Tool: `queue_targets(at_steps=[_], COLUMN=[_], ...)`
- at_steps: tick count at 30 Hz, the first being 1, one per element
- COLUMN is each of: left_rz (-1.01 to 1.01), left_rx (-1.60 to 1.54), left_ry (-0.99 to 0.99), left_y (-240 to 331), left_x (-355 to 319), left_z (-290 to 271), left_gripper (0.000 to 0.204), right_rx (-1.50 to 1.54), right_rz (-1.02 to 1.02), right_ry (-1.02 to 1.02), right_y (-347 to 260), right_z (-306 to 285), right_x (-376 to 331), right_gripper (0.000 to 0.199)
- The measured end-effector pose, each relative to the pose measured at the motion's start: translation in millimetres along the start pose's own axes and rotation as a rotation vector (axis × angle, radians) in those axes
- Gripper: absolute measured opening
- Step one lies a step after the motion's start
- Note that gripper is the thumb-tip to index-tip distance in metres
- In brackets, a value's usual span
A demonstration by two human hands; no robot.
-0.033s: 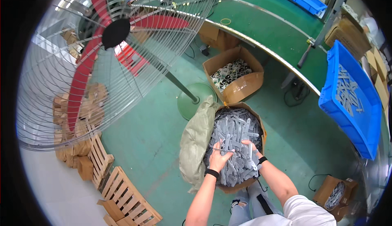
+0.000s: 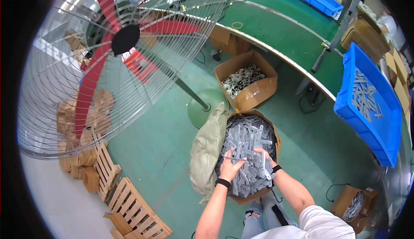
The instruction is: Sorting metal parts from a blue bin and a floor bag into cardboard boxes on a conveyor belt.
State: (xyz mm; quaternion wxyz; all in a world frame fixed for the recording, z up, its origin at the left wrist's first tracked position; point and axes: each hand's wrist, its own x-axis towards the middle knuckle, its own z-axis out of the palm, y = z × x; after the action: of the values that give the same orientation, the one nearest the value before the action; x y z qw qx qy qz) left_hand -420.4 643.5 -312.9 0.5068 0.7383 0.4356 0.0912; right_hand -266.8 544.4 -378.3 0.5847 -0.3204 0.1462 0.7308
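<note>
A cardboard box (image 2: 277, 142) in front of me is heaped with grey flat strips (image 2: 246, 137) that have rounded ends with holes. My left hand (image 2: 230, 170) is at the near left of the heap, a thin strip (image 2: 235, 158) pinched between its thumb and fingers. On the right side of the heap, my right hand (image 2: 266, 156) curls around several strips; some of its fingers are hidden among them. Against the box's left side slumps a pale green woven sack (image 2: 206, 152).
A caged fan (image 2: 125, 39) with red blades fills the upper left, its round base (image 2: 202, 114) beyond the sack. Another carton (image 2: 261, 93) holds round parts. A green-topped bench (image 2: 276, 32) runs behind. A blue tray (image 2: 388, 122) holds more strips. Wooden pallets (image 2: 138, 206) lie lower left.
The whole view has shifted very slightly. Both hands keep the same place and grip on the strips.
</note>
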Motion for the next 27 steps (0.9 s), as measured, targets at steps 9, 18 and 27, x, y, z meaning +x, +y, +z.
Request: queue_targets(at_steps=[9, 18, 27], left_rz=[0.005, 0.139, 0.475], left_rx=[-0.323, -0.145, 0.025], left_ry=[-0.122, -0.177, -0.306], left_y=[46.9, 170.6, 381.0], left_x=[-2.0, 3.9, 36.0], left_z=[-45.7, -44.7, 68.4], left_gripper=[0.078, 0.078, 0.081], right_rx=[-0.105, -0.162, 0.014], right_rz=[-0.068, -0.347, -0.689], right_ry=[-0.001, -0.135, -0.274], right_y=[-22.0, -90.6, -234.9], right_z=[59.3, 86.0, 77.1], right_x=[-31.4, -104.4, -276.2], right_gripper=[0.028, 0.028, 0.037])
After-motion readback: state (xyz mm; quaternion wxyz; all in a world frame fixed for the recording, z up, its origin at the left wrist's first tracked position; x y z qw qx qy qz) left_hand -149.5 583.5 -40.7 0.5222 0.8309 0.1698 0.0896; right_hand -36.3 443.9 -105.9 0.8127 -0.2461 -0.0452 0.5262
